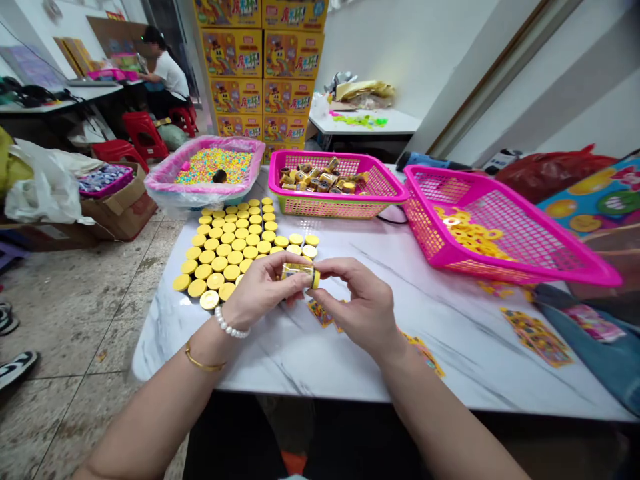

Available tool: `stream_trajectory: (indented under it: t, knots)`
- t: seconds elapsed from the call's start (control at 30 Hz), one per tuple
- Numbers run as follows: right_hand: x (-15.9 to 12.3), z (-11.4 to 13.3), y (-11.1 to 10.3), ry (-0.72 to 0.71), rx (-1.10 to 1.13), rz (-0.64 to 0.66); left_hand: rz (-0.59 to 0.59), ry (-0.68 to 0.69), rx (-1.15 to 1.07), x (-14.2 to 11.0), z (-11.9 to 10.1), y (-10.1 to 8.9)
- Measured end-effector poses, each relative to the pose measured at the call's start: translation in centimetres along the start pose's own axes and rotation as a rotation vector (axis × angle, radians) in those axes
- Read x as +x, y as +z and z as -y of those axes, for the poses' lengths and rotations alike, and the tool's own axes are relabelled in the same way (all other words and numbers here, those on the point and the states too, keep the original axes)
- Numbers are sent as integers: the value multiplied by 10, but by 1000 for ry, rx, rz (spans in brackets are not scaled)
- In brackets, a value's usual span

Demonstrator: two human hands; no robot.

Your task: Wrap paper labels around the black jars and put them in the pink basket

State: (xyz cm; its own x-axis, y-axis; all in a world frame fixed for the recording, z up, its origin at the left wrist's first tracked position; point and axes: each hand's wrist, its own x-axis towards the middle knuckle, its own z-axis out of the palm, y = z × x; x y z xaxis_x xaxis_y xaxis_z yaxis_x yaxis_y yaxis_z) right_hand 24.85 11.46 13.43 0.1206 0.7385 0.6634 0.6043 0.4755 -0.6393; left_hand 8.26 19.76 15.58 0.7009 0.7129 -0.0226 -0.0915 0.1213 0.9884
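Note:
Both my hands hold one small yellow-capped bottle sideways over the marble table. My left hand pinches its left end, wearing a pearl bracelet and a gold bangle. My right hand grips its capped right end with closed fingers. Just beyond my left hand stand several rows of yellow-capped bottles. Printed stickers lie on the table under my hands.
A pink-lined tub of coloured candy sits at the back left. A pink basket of labelled bottles and a tilted pink basket of yellow rings stand behind. Stacked yellow cartons rise beyond. A person sits far left.

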Motion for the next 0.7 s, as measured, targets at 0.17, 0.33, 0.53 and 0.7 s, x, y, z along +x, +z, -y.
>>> stream_trajectory:
  t: [0.17, 0.33, 0.53, 0.7]
  knots:
    - [0, 0, 3, -159, -50, -67, 18, -77, -87, 1, 3, -3]
    - [-2, -1, 9, 205, 246, -76, -37, 92, 75, 2, 7, -1]
    - [-2, -1, 14, 722, 658, -32, -16, 203, 184, 2, 10, 1]
    - [-1, 2, 14, 839, 820, 19, 19, 231, 228, 1, 11, 0]
